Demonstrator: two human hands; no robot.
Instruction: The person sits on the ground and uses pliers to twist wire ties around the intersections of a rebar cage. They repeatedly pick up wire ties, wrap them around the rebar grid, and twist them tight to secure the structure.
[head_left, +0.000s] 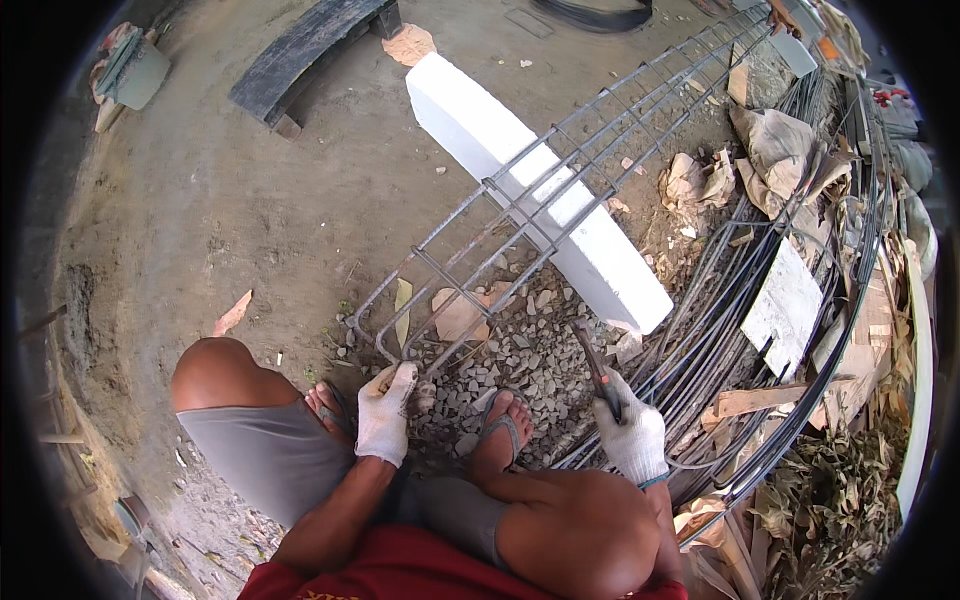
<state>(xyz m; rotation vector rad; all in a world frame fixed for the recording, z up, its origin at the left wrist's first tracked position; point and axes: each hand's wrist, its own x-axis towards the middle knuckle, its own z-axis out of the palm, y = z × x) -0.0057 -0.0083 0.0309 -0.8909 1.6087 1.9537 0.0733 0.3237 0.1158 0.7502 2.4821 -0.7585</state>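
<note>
A steel rebar cage slopes from near my knees to the far right, its bent rod ends toward me. It lies across a long white block. My left hand, in a white knitted glove, is closed just below the nearest bent rods. Whatever its fingers pinch is too small to make out. My right hand, also gloved, grips a dark metal hand tool with a reddish patch, which looks like pliers. The tool points away from me over the gravel, apart from the cage.
Grey gravel surrounds my sandalled foot. On the right lie bundled steel rods, a white board, crumpled paper and dry leaves. A dark curved trough and a bucket stand farther off.
</note>
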